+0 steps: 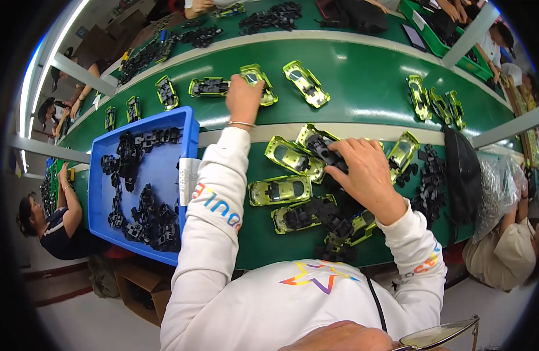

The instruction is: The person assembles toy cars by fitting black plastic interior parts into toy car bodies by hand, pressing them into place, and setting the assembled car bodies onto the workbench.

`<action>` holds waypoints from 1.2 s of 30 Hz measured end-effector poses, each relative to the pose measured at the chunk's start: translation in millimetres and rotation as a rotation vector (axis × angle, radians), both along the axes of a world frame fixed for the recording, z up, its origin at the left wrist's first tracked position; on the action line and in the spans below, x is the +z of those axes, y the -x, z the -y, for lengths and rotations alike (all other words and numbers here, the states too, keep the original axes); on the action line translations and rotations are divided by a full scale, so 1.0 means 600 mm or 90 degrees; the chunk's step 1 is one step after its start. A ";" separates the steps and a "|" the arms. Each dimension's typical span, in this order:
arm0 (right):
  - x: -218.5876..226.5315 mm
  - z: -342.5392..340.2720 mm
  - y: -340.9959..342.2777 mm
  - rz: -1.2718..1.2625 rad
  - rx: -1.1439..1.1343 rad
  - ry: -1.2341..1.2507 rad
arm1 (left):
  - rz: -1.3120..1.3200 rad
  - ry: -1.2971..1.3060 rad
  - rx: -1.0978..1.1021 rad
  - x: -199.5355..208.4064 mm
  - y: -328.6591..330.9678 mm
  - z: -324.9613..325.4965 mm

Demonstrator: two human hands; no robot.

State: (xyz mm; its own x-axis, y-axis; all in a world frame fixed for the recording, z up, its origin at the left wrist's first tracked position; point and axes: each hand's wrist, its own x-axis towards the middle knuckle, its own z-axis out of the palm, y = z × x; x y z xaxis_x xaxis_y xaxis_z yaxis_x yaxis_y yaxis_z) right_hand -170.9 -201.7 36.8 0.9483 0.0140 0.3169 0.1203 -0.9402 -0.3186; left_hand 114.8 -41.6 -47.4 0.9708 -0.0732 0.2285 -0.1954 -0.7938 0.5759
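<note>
On the green belt ahead, my left hand (244, 98) is closed over a lime-green toy car shell (268, 95), its fingertips partly hidden. A shell with black inner parts (210, 86) lies just left of it. Nearer me, my right hand (366, 174) pinches a black chassis part (323, 146), which sits against the open underside of another lime-green car shell (307, 133). Beside that shell lie more upturned lime-green shells (279, 191). Loose black chassis parts (337, 219) partly cover the shells below my right hand.
A blue bin (193, 131) with black parts stands at my left. More shells (305, 85) lie spaced along the belt (363, 88). To the right are a heap of black parts (431, 181), a black bag (461, 169) and clear plastic (496, 187). Other people work around the line.
</note>
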 end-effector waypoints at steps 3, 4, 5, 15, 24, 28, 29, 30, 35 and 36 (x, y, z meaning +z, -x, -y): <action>0.010 0.007 0.008 -0.015 -0.018 -0.124 | 0.015 0.112 -0.006 -0.041 -0.019 0.009; 0.011 0.014 0.013 -0.023 -0.047 -0.225 | 0.013 0.116 -0.009 -0.042 -0.018 0.009; 0.007 0.024 0.014 -0.019 -0.040 -0.312 | 0.011 0.145 -0.023 -0.041 -0.021 0.003; -0.003 0.009 -0.022 -0.033 0.028 -0.835 | -0.395 0.936 -0.238 0.067 0.108 -0.028; 0.032 -0.058 -0.050 0.168 0.046 -0.293 | -0.407 1.059 -0.333 0.097 0.287 -0.011; 0.033 -0.064 -0.045 0.185 0.070 -0.246 | -0.406 1.053 -0.344 0.105 0.300 -0.020; 0.033 -0.066 -0.045 0.183 0.068 -0.245 | -0.405 1.058 -0.327 0.109 0.302 -0.021; 0.033 -0.068 -0.045 0.176 0.070 -0.276 | -0.408 1.059 -0.328 0.111 0.303 -0.022; 0.029 -0.080 -0.052 0.203 0.054 -0.324 | -0.417 1.088 -0.342 0.117 0.312 -0.024; 0.026 -0.084 -0.054 0.217 0.031 -0.278 | -0.416 1.087 -0.341 0.115 0.314 -0.023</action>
State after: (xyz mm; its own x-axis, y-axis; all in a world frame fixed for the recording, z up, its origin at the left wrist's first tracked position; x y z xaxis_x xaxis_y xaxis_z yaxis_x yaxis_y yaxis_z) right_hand -138.6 -151.2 52.6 0.7922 -0.1463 0.5925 0.3248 -0.7207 -0.6124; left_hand -73.7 -27.7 21.8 0.8780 -0.4776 0.0309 0.3484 0.6821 0.6429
